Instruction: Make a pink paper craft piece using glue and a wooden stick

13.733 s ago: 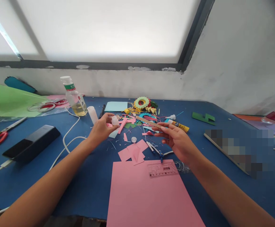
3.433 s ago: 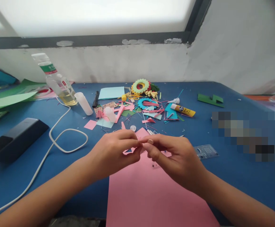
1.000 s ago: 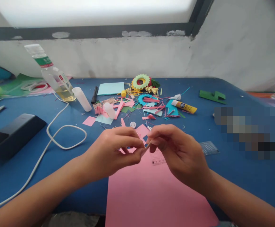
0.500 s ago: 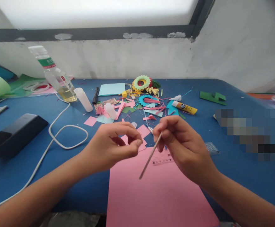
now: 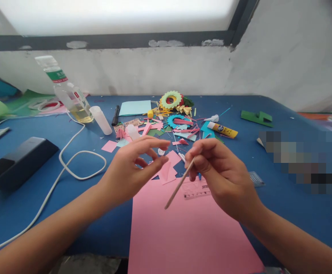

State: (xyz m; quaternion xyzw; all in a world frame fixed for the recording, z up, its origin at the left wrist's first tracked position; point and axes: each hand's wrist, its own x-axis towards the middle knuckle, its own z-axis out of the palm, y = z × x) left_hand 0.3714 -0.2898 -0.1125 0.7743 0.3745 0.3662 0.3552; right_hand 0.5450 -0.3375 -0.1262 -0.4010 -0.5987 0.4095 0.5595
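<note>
Our right hand (image 5: 224, 177) pinches a thin wooden stick (image 5: 180, 184) between thumb and fingers, near the middle of the frame. Our left hand (image 5: 131, 163) is to the left of it, thumb and pointing finger spread apart, and we see nothing in its grip. So we think we are handling the stick in the air, with just 1 hand holding it. The next move, we guess, calls for a firm pinch on the right and a gentle touch from the left if it helps.

The stick is long and slim. Its upper part meets our right thumb, and its free tip points toward the lower left of the frame. Its long axis slants from upper right to lower left. It is over the pink sheet (image 5: 188, 236) at the bottom middle; we cannot tell how high.

A clear ruler (image 5: 193, 191) lies on that sheet, near its top edge. Farther up, pink paper pieces (image 5: 168, 168) lie between our 2 hands. Past them, a glue tube (image 5: 224, 130) lies right of the middle.
</note>
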